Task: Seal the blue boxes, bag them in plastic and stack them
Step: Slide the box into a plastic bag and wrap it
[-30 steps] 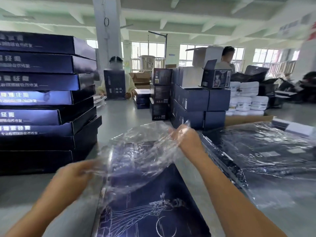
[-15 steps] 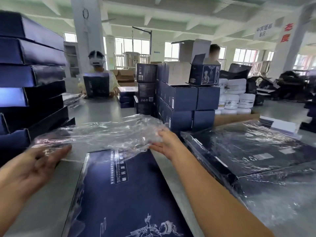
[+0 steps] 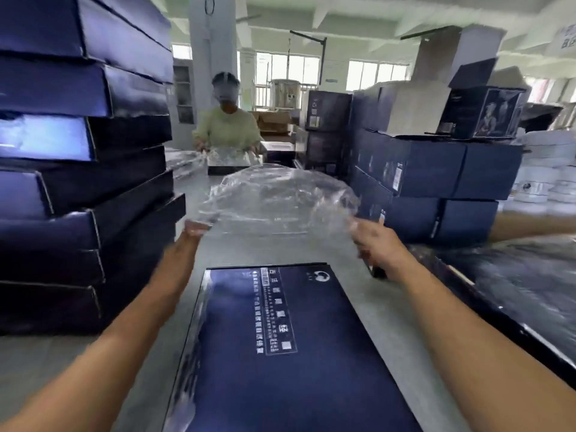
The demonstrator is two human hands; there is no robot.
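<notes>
Left hand (image 3: 194, 227), right hand (image 3: 374, 241) grip 1 plastic bag (image 3: 274, 198) | 1 blue box (image 3: 280, 353)

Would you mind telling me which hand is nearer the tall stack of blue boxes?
Left. The left hand holds the plastic bag right beside the stack; the right hand holds the bag's opposite edge, farther off.
</notes>
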